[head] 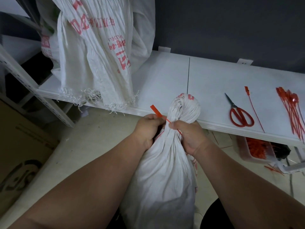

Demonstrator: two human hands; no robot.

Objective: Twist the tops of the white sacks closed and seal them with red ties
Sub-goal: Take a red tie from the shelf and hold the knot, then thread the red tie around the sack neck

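Note:
A white woven sack (165, 171) stands between my arms, its top twisted into a bunched knob (184, 108). A red tie (157, 111) runs across the twisted neck. My left hand (148, 128) pinches the tie's flat tag end at the left of the neck. My right hand (189, 134) grips the neck from the right, with the tie's thin tail passing under its thumb. A second white sack (95, 52) with red print lies on the white shelf (165, 76), its frayed open end hanging over the front edge.
Red-handled scissors (239, 114), a single red tie (254, 109) and a bundle of red ties (292, 109) lie on the shelf at right. A clear tub of red ties (255, 149) sits on the floor below. A cardboard box (21, 146) stands at left.

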